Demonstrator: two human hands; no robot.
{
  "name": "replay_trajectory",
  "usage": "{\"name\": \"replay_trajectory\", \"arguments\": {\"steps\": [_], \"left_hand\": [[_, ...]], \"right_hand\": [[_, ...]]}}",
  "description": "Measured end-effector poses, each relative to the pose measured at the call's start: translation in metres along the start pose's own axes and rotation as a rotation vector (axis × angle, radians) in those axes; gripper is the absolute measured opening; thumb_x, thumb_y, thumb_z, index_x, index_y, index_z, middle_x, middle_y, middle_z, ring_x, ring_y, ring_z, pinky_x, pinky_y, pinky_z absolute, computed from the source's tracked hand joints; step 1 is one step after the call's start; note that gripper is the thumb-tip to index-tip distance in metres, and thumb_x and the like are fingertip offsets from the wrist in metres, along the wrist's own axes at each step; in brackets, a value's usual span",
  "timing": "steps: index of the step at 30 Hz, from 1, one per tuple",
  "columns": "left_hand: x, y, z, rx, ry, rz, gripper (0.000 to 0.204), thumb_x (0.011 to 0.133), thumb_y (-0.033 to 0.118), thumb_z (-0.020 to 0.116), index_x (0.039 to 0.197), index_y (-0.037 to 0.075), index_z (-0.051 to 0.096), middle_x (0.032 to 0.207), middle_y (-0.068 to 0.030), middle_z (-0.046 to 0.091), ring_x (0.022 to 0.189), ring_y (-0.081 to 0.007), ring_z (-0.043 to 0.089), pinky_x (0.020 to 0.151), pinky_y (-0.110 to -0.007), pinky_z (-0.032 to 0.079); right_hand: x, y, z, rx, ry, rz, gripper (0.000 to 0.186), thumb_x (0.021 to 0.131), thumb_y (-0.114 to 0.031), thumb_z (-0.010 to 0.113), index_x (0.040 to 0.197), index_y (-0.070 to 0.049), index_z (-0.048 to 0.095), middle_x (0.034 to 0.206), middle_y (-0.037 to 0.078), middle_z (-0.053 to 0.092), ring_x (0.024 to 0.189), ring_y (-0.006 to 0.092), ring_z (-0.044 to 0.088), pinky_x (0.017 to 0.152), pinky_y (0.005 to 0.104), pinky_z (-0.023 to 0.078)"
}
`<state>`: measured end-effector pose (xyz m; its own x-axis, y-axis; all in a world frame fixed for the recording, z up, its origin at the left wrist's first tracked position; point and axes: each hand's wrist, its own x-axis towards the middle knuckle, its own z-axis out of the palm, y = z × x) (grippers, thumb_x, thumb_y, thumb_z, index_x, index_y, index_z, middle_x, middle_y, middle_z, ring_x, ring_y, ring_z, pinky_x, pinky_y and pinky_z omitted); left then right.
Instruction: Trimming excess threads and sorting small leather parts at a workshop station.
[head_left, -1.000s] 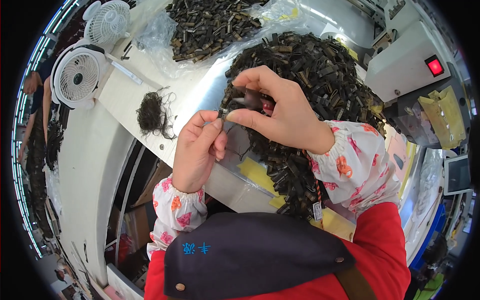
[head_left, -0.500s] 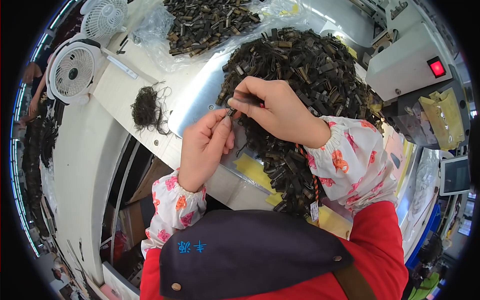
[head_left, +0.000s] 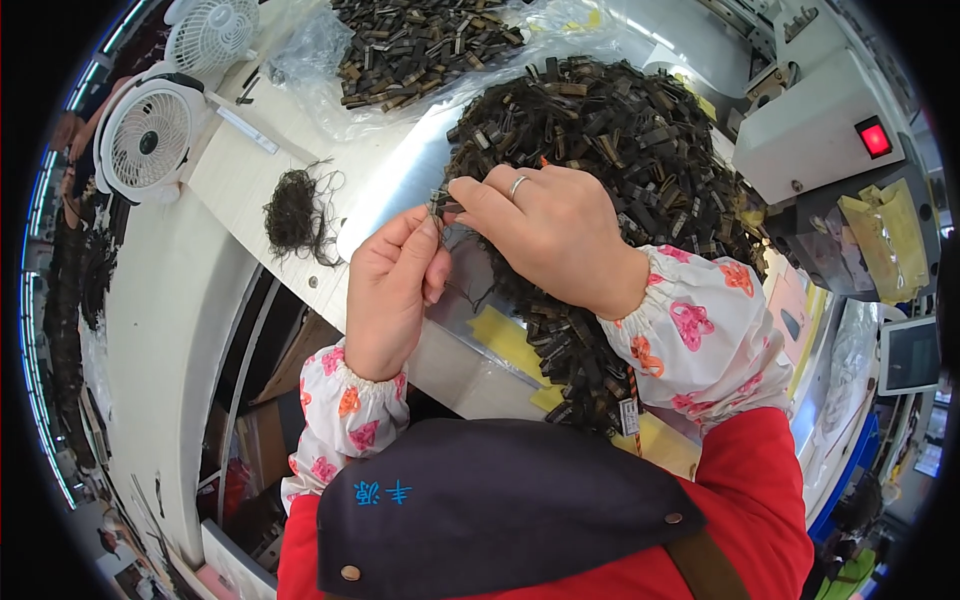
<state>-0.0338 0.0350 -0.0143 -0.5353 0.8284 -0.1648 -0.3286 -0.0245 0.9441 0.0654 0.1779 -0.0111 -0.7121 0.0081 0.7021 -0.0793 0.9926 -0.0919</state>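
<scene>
My left hand (head_left: 392, 287) and my right hand (head_left: 545, 232) meet above a shiny metal sheet (head_left: 395, 195), both pinching one small dark part (head_left: 438, 203) with thin black threads hanging from it. My right hand wears a ring and rests against a big heap of small dark metal pieces (head_left: 640, 140). Both forearms wear white sleeves with a pink flower print.
A clump of black threads (head_left: 295, 215) lies on the white bench left of my hands. A clear bag of more dark pieces (head_left: 420, 45) sits at the back. Two small white fans (head_left: 150, 135) stand at the far left. A grey machine with a red light (head_left: 830, 140) stands right.
Both hands have shifted slightly left and toward the heap's edge while staying pinched together on the small part. The right hand has lowered and flattened against the heap.
</scene>
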Motion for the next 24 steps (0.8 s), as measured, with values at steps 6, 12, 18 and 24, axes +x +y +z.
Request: {"name": "replay_trajectory", "arguments": {"steps": [6,12,18,24], "left_hand": [[0.0,-0.001,0.001,0.063,0.0,0.021,0.022,0.094,0.016,0.048,0.105,0.0,0.058,0.06,0.0038,0.048,0.05,-0.002,0.037,0.046,-0.015,0.028],[0.002,0.0,-0.001,0.145,-0.046,-0.046,0.023,0.094,0.016,0.048,0.106,0.0,0.059,0.06,0.0048,0.048,0.051,-0.0012,0.036,0.046,-0.016,0.029],[0.004,0.0,-0.004,0.22,-0.174,-0.101,0.024,0.093,0.016,0.048,0.108,0.0,0.058,0.062,0.0053,0.048,0.053,-0.0007,0.039,0.048,-0.015,0.031],[0.006,0.003,-0.001,0.292,-0.124,-0.012,0.024,0.093,0.016,0.049,0.109,-0.001,0.058,0.063,0.0053,0.05,0.053,-0.0003,0.039,0.048,-0.015,0.032]], "right_hand": [[-0.001,0.0,-0.003,0.029,-0.094,0.04,0.021,0.075,-0.016,0.067,0.091,-0.005,0.059,0.068,0.005,0.055,0.053,0.0179,0.056,0.046,0.0266,0.042],[0.007,0.009,-0.009,0.709,-0.148,0.522,0.017,0.082,-0.011,0.064,0.092,0.002,0.058,0.078,0.007,0.063,0.063,0.0117,0.059,0.059,0.023,0.045],[0.008,0.013,-0.009,0.914,-0.342,0.611,0.02,0.083,-0.013,0.063,0.089,0.004,0.056,0.075,0.007,0.061,0.07,0.0094,0.056,0.063,0.0248,0.046],[0.004,0.013,-0.008,0.829,-0.268,0.515,0.019,0.082,-0.013,0.063,0.086,0.005,0.056,0.074,0.006,0.06,0.07,0.0099,0.055,0.064,0.0255,0.045]]}}
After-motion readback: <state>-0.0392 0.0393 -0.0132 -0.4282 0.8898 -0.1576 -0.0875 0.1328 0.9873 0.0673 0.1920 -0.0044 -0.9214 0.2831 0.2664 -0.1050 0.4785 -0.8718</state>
